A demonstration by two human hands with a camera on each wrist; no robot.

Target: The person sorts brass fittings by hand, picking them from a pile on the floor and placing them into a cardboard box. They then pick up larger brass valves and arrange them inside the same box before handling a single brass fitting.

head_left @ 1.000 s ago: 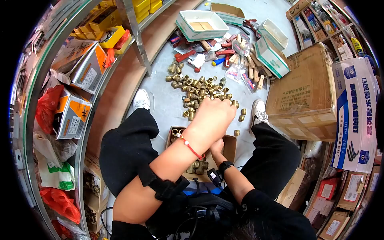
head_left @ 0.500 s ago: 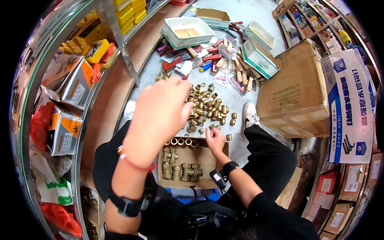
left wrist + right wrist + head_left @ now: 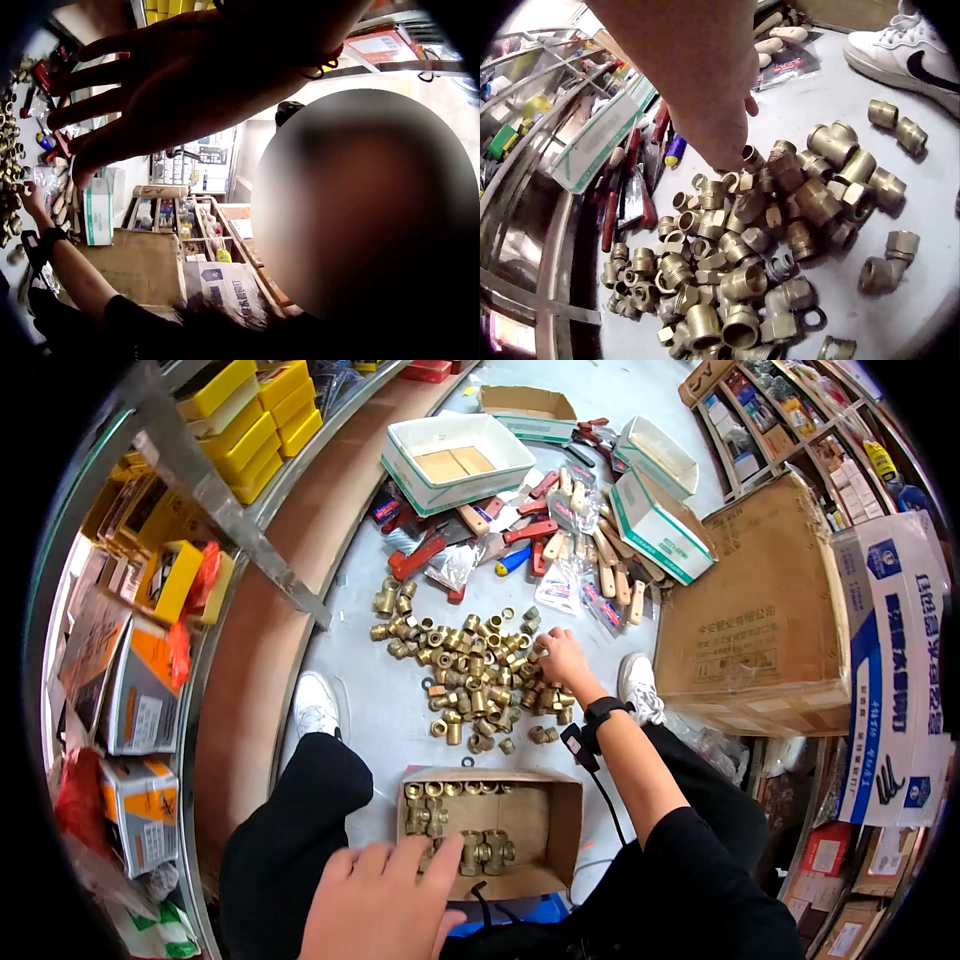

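Note:
A loose pile of brass pipe fittings (image 3: pixel 480 670) lies on the floor between the person's feet. At its right side the right hand (image 3: pixel 562 658) reaches down among the fittings; in the right wrist view, the back of the hand (image 3: pixel 712 127) hides most of its fingers, and I cannot tell whether they grip one. Nearer the body is an open cardboard box (image 3: pixel 548 825) with fittings (image 3: pixel 485 850) standing in rows along its left and far sides. Spread fingers and an empty palm show on the left hand (image 3: pixel 172 90), which hovers over the box's near left corner in the head view.
Beyond the pile lie wooden- and red-handled tools (image 3: pixel 610 565) and white-green boxes (image 3: pixel 460 460). A large carton (image 3: pixel 755 620) stands right of the right shoe (image 3: pixel 640 688). Metal shelving (image 3: pixel 215 490) runs along the left, past the left shoe (image 3: pixel 316 705).
The left hand has drawn back from over the pile toward the body, above the box. From the box, the right hand has moved forward to the right side of the pile.

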